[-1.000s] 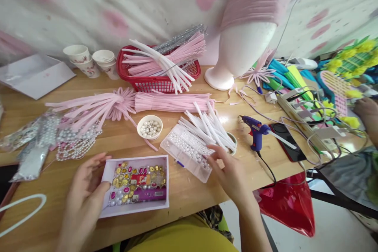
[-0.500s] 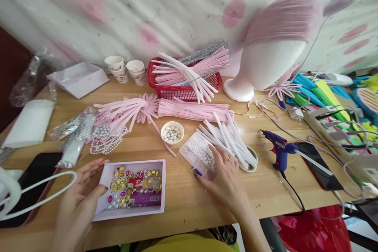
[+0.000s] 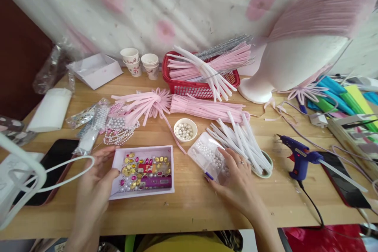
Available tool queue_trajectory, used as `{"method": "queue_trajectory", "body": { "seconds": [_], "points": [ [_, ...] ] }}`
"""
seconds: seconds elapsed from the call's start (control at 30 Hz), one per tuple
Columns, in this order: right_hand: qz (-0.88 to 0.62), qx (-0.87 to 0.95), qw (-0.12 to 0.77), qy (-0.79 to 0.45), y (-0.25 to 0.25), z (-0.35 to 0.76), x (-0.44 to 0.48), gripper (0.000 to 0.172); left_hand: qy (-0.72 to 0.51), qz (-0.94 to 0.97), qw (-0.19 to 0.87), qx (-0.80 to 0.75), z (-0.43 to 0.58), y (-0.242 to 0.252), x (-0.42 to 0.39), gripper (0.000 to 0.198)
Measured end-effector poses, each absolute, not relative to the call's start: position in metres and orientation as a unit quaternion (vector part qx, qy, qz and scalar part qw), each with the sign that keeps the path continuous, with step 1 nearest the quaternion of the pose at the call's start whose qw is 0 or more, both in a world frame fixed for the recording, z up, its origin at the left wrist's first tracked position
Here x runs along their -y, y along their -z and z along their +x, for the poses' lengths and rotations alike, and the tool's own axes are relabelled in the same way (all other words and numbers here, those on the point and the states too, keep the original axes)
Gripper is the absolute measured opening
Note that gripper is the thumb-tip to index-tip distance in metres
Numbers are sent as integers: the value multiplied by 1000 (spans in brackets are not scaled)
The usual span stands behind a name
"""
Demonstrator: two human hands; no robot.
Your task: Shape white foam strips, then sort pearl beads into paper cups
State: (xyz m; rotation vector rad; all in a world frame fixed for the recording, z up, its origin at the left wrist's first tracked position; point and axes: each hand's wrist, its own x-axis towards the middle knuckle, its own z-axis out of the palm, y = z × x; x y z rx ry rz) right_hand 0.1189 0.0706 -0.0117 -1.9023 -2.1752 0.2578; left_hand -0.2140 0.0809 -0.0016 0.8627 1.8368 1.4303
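Observation:
My left hand [image 3: 99,177] grips the left wall of a shallow white box [image 3: 173,173], thumb at the rim and fingers by the far corner. The box holds gold and magenta gems, pearls and a purple-and-red packet. My right hand [image 3: 238,175] is closed over the near right side of a clear plastic case [image 3: 197,150] of white pearl beads, thumb at its near edge beside a small blue piece. Behind the case stands a paper cup [image 3: 185,130] of larger pearls. White fuzzy stems [image 3: 236,138] lie in an oval dish beside the right hand.
Pink stems [image 3: 206,108], a red basket [image 3: 191,88] and a foam head [image 3: 298,67] stand behind. A glue gun [image 3: 299,159] and dark phone [image 3: 344,183] are right. Bagged beads [image 3: 94,126], another phone [image 3: 59,161] and a white looped object [image 3: 32,169] are left.
The view has shifted, so most things appear farther right. The white box, with my left hand on it, has moved away from the table's front edge. My right hand stays on the plastic case.

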Motion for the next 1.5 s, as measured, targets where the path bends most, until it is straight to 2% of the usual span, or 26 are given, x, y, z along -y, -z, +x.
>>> {"method": "queue_trajectory", "body": {
  "seconds": [0.4,0.57,0.67,0.73,0.8,0.83,0.93,0.97,1.07,1.2,1.27,1.5],
  "points": [
    [-640,755,115,-85,17,119,-73,61,-523,374,335,-688,-206,3,-67,44],
    [-629,762,129,-86,13,113,-72,53,-537,377,359,-665,-193,6,-58,37],
    [-612,766,174,-89,3,107,-71,44,-540,392,375,-643,-175,6,-54,32],
    [-606,753,241,-86,-4,102,-69,32,-536,407,377,-637,-165,4,-52,28],
    [-612,718,319,-84,-9,99,-65,19,-515,462,328,-643,-160,-1,-51,25],
    [-619,696,353,-86,-10,97,-63,14,-502,504,268,-650,-159,-5,-51,23],
    [-623,660,408,-100,-12,92,-57,9,-427,655,106,-615,-158,-20,-55,20],
    [-614,662,416,-105,-13,90,-56,9,-389,702,103,-588,-156,-25,-58,18],
    [-579,691,417,-115,-15,84,-55,13,-205,804,182,-528,-142,-36,-71,23],
    [-539,729,399,-140,-19,81,-53,17,72,814,190,-545,-114,-42,-88,36],
    [-525,739,391,-160,-19,82,-52,19,119,808,183,-547,-104,-43,-92,36],
    [-491,769,364,-186,-6,93,-52,19,138,806,158,-553,-99,-40,-87,30]
  ]
}}
